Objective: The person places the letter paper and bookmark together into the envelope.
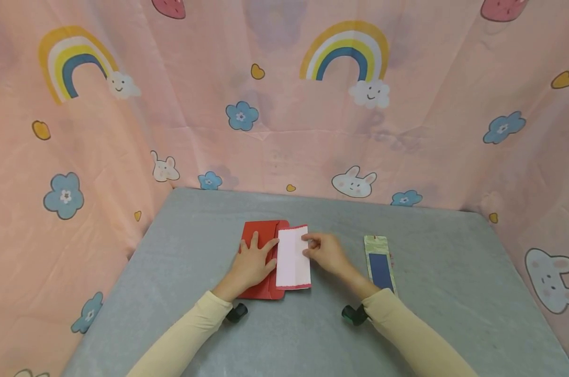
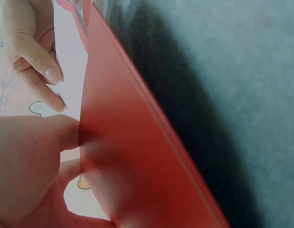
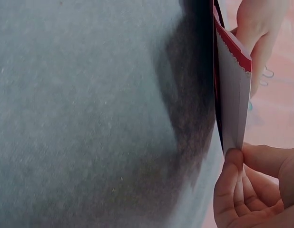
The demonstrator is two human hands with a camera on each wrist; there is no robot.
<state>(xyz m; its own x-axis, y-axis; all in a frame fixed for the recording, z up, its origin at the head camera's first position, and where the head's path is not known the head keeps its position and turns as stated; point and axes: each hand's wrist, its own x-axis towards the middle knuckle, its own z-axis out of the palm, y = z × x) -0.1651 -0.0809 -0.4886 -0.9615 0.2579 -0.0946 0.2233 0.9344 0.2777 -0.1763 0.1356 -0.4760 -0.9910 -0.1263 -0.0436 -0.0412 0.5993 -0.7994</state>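
A red envelope (image 1: 268, 289) lies on the table, its flap side toward the right. My left hand (image 1: 251, 264) rests on it with spread fingers, the thumb and index finger reaching to the edge of a white folded card (image 1: 292, 259). Red bands trim the card's top and bottom ends, and its left side overlaps the envelope. At the card's right edge, my right hand (image 1: 328, 254) pinches it between thumb and fingers. The right wrist view shows the card (image 3: 235, 95) tilted up from the table, in several layers, above the pinching fingertips (image 3: 233, 156).
To the right, partly behind my right forearm, lies a narrow green patterned strip (image 1: 379, 268) with a dark blue panel. A grey cloth covers the table (image 1: 194, 235). Pink printed curtains (image 1: 284, 146) stand behind it and along both sides.
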